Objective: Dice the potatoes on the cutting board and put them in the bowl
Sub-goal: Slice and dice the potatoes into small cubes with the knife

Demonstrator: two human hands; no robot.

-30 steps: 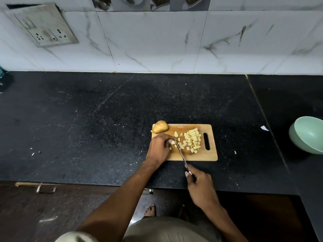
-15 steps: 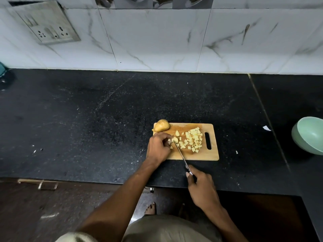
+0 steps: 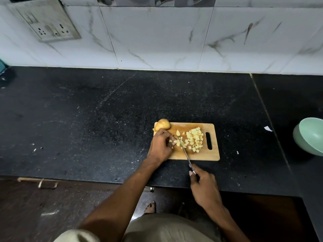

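Many potato cubes [image 3: 194,139] on cutting board [image 3: 206,155], just right of left hand [image 3: 160,145] pinching pieces, right hand [image 3: 203,186] gripping knife [image 3: 187,155], blade between.

The bowl [image 3: 310,136] is cut off at the right edge. The left hand [image 3: 160,145] hides the board's [image 3: 201,155] left end and some potato pieces [image 3: 177,142].

Both forearms are bare from elbow to wrist, and neither of the hands, the left hand [image 3: 160,145] and the right hand [image 3: 204,186], wears a ring, watch or glove. A pale cream sleeve [image 3: 78,236] shows at the near left edge. Khaki-beige clothing [image 3: 167,227] covers the lap, and one bare foot [image 3: 150,207] shows on the floor.
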